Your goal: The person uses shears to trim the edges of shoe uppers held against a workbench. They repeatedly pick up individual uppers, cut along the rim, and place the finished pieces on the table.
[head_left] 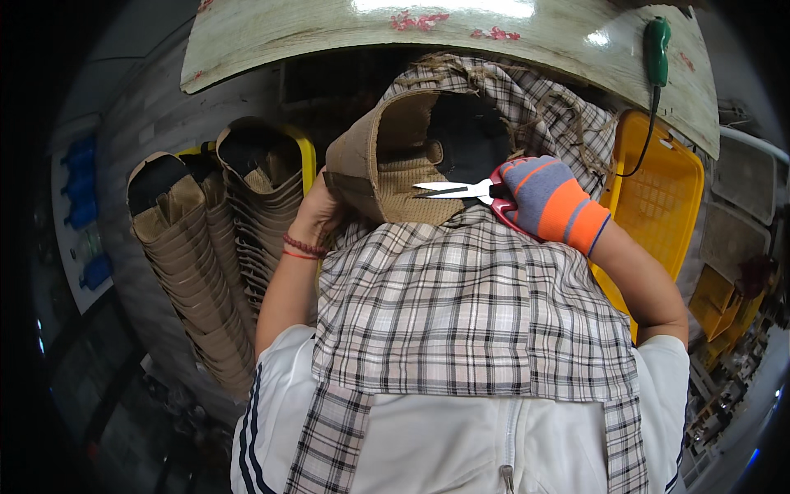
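Gloved in grey and orange, the right hand [555, 202] is closed around the red handles of scissors [462, 190], their blades slightly parted and pointing left across the mouth of a brown piece [354, 152]. Against the piece's left side lies the bare left hand [319, 212]; its fingers are mostly hidden, so its grasp cannot be told.

Beyond is a pale, glossy table [329, 41] with red floral marks; a green tool [656, 53] lies at its right, its black cord [647, 136] hanging down. Below stands a yellow basket [695, 177]. To the left, nested stacks [189, 263] of similar pieces stretch over a grey plank floor [164, 115], with blue bottles [80, 181] farther off.

The piece is tilted above the lap end of a checked apron [428, 305]. It is curved and hollow, ribbed brown on its wall, black inside at the right, with a brown curl within. Brown scraps [576, 132] lie on checked cloth beyond.
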`<action>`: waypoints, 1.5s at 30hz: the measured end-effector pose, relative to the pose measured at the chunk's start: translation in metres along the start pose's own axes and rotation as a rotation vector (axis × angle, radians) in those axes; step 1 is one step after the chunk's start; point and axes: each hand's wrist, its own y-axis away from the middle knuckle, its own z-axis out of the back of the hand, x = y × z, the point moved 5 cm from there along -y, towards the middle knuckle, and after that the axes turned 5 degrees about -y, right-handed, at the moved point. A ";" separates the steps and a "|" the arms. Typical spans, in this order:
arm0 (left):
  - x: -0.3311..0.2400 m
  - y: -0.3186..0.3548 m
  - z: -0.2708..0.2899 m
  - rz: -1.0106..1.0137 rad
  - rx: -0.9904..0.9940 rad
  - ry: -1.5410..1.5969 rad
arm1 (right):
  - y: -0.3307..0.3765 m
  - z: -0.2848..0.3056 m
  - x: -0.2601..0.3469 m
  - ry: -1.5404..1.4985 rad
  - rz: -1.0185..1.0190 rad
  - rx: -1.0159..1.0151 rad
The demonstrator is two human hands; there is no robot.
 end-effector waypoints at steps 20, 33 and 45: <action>0.016 -0.006 0.014 -0.017 -0.067 0.012 | 0.008 0.026 -0.005 0.042 -0.149 -0.164; 0.015 -0.004 0.013 0.023 -0.082 -0.020 | -0.006 0.014 0.005 0.018 0.066 -0.146; 0.016 -0.007 0.018 0.193 -0.015 0.073 | -0.027 0.032 0.013 0.069 0.053 -0.307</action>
